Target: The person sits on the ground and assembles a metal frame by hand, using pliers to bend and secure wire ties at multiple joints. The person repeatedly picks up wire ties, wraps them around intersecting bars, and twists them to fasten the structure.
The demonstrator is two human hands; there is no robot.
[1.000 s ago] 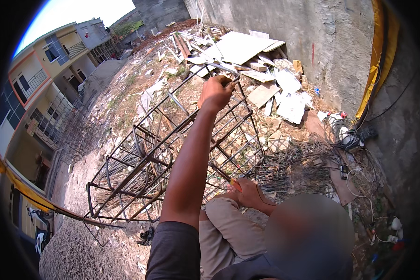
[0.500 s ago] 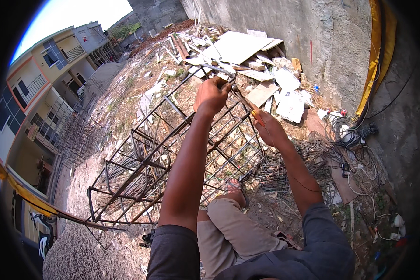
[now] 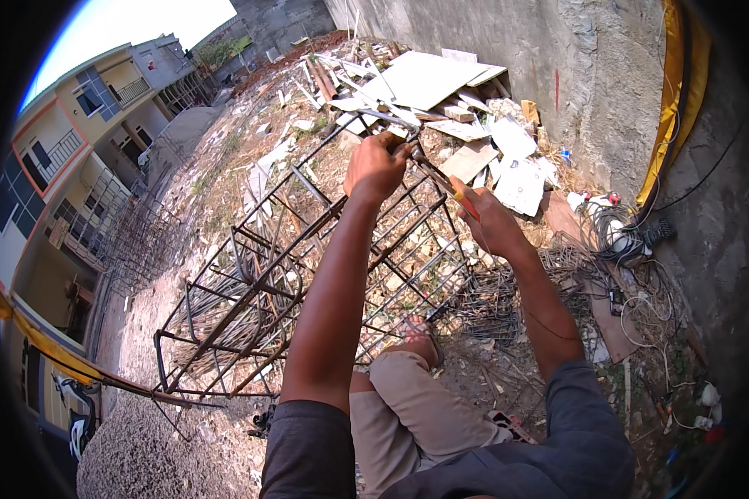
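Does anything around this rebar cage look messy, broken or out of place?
Yes. Broken white panels and boards lie heaped in disorder against the wall beyond the rebar cage. Tangled cables sprawl loose over the ground on the right.

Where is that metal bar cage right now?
In the head view the rebar cage lies tilted on the rubble at centre-left, its upper end gripped by the left hand, with the right hand just beside it.

The bare, rubble-strewn ground (image 3: 225,175) carries a rebar cage (image 3: 250,308) lying along it, broken white boards (image 3: 441,83) piled by the wall, and tangled cables (image 3: 632,249) at its right edge.
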